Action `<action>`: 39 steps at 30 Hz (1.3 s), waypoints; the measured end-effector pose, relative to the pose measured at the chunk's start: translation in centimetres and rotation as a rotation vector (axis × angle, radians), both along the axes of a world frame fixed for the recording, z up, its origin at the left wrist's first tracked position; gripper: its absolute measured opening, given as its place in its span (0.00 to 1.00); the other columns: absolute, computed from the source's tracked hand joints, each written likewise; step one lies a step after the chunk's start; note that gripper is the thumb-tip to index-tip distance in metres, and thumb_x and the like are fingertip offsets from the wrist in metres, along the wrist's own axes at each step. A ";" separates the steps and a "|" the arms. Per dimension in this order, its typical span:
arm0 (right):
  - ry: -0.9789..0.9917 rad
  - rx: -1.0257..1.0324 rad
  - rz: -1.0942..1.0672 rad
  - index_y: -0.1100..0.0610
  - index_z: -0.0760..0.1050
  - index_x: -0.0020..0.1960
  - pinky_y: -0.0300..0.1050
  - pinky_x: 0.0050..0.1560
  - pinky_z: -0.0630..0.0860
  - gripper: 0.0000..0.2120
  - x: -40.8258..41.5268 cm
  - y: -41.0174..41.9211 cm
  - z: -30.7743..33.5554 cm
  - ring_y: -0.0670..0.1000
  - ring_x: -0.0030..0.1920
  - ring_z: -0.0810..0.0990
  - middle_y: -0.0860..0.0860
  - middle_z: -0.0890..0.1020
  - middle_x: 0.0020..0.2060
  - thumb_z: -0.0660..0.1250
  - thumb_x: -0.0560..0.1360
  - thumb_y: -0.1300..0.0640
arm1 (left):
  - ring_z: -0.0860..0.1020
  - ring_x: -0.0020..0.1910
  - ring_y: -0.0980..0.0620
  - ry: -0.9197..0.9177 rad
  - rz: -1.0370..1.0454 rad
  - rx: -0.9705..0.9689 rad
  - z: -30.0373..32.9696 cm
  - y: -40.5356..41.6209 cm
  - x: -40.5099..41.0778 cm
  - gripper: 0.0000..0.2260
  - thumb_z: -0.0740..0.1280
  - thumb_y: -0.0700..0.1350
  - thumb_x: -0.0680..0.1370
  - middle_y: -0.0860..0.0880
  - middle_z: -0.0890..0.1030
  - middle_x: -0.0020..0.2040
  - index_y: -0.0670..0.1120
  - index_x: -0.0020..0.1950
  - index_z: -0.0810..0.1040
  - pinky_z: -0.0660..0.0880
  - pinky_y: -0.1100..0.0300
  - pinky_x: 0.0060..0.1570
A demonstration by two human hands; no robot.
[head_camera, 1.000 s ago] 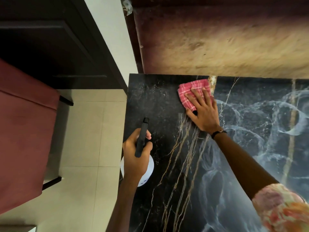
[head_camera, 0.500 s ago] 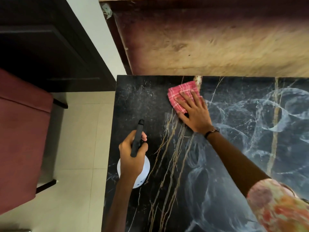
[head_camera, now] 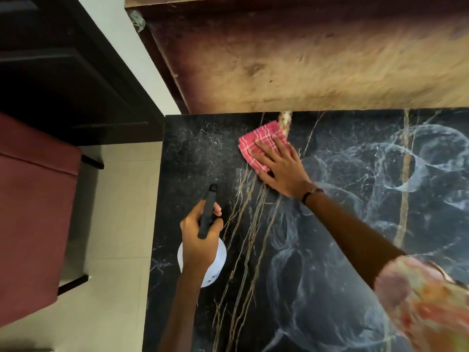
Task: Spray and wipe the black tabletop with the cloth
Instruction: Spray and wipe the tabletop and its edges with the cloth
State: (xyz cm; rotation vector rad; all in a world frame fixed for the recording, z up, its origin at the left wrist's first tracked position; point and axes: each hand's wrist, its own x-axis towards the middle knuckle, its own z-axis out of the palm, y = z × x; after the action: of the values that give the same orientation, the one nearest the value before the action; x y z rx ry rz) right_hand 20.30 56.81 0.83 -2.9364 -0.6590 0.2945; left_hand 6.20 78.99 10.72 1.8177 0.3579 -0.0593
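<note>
The black tabletop (head_camera: 193,161) has pale and golden veins and fills the lower right of the view. A folded pink checked cloth (head_camera: 256,143) lies flat on it near the far edge. My right hand (head_camera: 281,168) presses on the cloth with fingers spread, covering its near right part. My left hand (head_camera: 200,235) grips a white spray bottle (head_camera: 218,262) with a black nozzle (head_camera: 208,209), held over the table's left side and aimed toward the far edge.
A worn brown wooden panel (head_camera: 317,62) stands right behind the table's far edge. Left of the table, pale floor tiles (head_camera: 114,224) lead to a dark red seat (head_camera: 33,207). A dark cabinet (head_camera: 58,72) fills the upper left.
My right hand with the cloth has stayed near the far edge, shifting slightly. The left hand keeps the bottle in the same pose. The view itself has shifted.
</note>
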 end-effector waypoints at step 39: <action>-0.017 0.031 0.226 0.43 0.56 0.75 0.64 0.75 0.48 0.27 -13.9 0.1 -0.3 0.58 0.77 0.53 0.48 0.60 0.76 0.48 0.78 0.37 | 0.72 0.31 0.50 0.074 -0.040 -0.037 -0.1 -2.3 -6.8 0.04 0.64 0.35 0.70 0.36 0.76 0.37 0.38 0.43 0.75 0.69 0.65 0.31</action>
State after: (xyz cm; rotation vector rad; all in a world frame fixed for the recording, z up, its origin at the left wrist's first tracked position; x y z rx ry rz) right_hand 6.41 56.92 0.53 -2.8394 -0.9905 0.2769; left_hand -0.58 76.72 10.61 1.7894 0.3710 -0.1605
